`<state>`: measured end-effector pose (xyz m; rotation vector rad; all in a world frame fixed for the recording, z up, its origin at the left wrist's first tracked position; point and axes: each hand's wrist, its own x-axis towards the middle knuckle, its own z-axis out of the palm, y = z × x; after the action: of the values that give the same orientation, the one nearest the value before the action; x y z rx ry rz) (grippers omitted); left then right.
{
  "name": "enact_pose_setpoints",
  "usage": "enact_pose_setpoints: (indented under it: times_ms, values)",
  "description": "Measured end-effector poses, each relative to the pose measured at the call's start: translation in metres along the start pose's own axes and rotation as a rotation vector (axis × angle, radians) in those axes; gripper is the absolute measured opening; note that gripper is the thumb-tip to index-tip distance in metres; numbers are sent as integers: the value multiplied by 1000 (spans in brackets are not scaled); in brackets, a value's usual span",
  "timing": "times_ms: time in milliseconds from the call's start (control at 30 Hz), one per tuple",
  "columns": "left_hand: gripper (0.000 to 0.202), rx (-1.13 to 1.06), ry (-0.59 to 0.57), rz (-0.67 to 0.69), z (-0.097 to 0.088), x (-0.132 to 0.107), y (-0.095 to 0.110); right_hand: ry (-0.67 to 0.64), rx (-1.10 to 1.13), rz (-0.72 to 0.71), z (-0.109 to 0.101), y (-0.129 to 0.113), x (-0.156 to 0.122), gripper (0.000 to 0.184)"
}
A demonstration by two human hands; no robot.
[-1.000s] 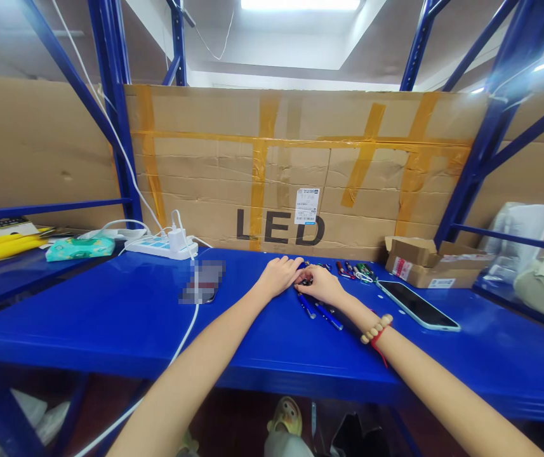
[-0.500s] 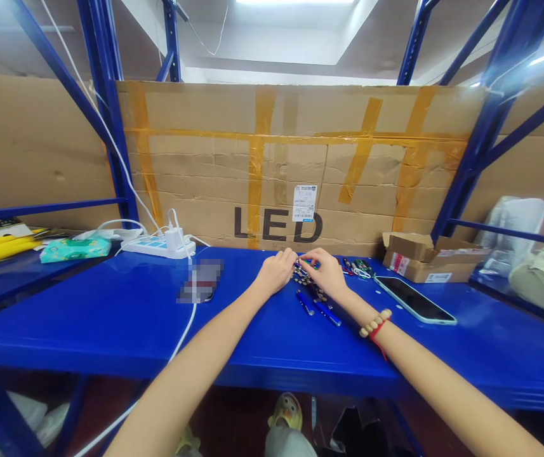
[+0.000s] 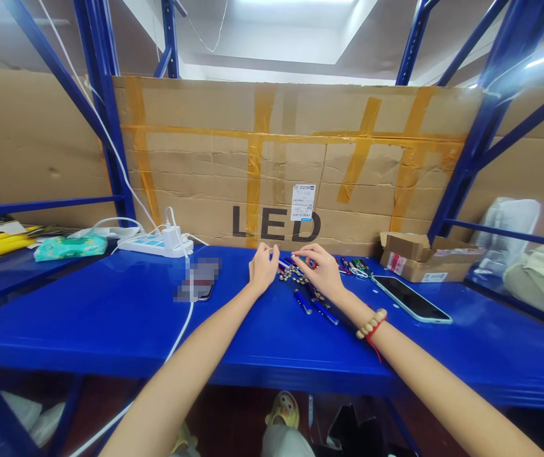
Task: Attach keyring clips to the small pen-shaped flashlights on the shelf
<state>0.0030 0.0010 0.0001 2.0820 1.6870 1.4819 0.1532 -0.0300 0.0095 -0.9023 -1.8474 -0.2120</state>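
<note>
My left hand [image 3: 264,268] hovers over the blue tabletop with its fingers curled. A tiny shiny bit shows at its fingertips, too small to name. To the right, my right hand [image 3: 322,271] pinches thumb and fingers together. A small pale spot shows at the pinch, its kind unclear. Between and below the hands lies a heap of small shiny metal pieces [image 3: 292,275], partly covered by my right hand. In front of it lie a short blue pen-like tube [image 3: 303,303] and a longer blue pen-like tube [image 3: 325,312].
A phone [image 3: 412,298] lies right of my right arm, before an open cardboard box [image 3: 428,257]. Small coloured items [image 3: 355,266] sit near the phone. Leftward are a blurred-out phone [image 3: 200,282], a power strip [image 3: 155,244] with a white cable [image 3: 183,330], and a tissue pack [image 3: 70,248].
My hands were together over the metal pieces and are now apart. My left hand has moved left, uncovering more of the heap. My right hand stays near its place.
</note>
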Motion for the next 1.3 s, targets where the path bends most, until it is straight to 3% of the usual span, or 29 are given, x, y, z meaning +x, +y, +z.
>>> enact_pose_setpoints:
  times_ms: [100,200,467,867,1033,1100,1300]
  values:
    - [53,-125,40,-220,-2,6,-5,4,-1,-5,-1,0,0,23]
    - [56,-218,51,-315,-1,10,-11,-14,-5,-14,0,0,0,23]
    - [34,-222,190,-243,2,12,-18,-87,-38,4,1,-1,-1,22]
    - [20,-317,221,-280,12,16,-28,-162,-66,29,2,3,-2,23]
    - [14,-245,247,-303,12,17,-27,-182,-75,40,1,1,-2,23]
    - [11,-178,215,-251,11,16,-25,-182,-76,46,1,0,-1,21]
    - [19,-50,13,118,8,9,-15,-136,-51,14,0,1,-1,23]
